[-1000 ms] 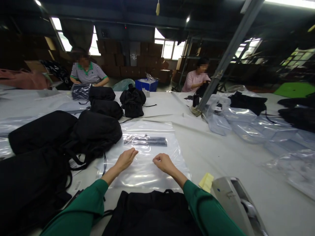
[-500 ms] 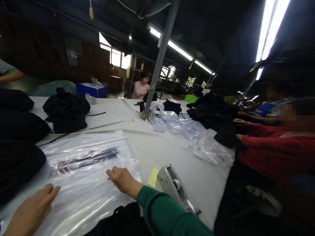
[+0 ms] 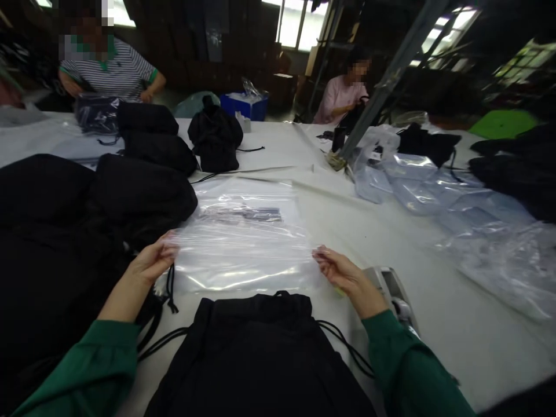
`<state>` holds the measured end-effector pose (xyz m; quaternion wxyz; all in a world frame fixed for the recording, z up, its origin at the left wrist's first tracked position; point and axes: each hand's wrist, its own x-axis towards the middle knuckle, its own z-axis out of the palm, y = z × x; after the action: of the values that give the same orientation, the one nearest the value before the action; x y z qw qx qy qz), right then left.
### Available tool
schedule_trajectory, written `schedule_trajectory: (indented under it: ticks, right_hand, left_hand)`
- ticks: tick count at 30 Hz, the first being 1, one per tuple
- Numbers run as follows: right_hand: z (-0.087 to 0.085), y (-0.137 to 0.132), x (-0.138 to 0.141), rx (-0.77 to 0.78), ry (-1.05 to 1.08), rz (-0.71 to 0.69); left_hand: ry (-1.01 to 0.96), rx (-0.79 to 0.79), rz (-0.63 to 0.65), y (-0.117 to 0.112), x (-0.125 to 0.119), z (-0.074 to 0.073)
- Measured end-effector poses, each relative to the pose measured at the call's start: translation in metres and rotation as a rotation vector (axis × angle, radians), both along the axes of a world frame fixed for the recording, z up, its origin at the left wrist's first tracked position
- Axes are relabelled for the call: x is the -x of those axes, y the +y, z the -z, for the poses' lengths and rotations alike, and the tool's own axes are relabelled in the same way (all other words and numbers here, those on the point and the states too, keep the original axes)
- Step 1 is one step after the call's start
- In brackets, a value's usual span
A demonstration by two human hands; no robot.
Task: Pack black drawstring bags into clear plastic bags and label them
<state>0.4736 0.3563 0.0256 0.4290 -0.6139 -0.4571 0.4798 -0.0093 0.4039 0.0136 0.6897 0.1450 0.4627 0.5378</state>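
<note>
Daylight blazes white through the windows [image 3: 291, 23] at the back, with murk all around them! Glare streaks the clear plastic bag [image 3: 247, 275], the black bag [image 3: 260, 359] swallows its detail, and the dim background [image 3: 234, 35] looks soft.

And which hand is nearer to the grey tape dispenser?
Right. The right hand is just left of the grey tape dispenser, pinching the clear plastic bag's right side. The left hand is farther away, at the bag's left side.
</note>
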Motion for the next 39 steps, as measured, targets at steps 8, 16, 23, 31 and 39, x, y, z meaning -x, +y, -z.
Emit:
schedule_trajectory:
  ticks: [8,16,23,31,39]
  right_hand:
    - [-0.006,-0.013,0.013,0.029,0.340,-0.033]
    - [0.022,-0.040,0.007,-0.670,-0.841,-0.334]
    - [0.049,-0.117,0.013,-0.410,-0.901,-0.407]
    - [0.007,-0.147,0.033,0.327,-0.025,-0.086]
    - [-0.006,-0.194,0.036,0.439,0.442,0.068]
  left_hand:
    - [0.615,-0.278,0.452,-0.029,-0.017,-0.012]
    - [1.659,-1.013,0.860,-0.051,-0.019,-0.001]
    - [1.591,-0.785,1.038,-0.107,-0.024,0.027]
    - [1.404,-0.332,1.029,-0.129,-0.034,0.023]
    - [0.826,-0.018,1.064,-0.151,-0.033,0.019]
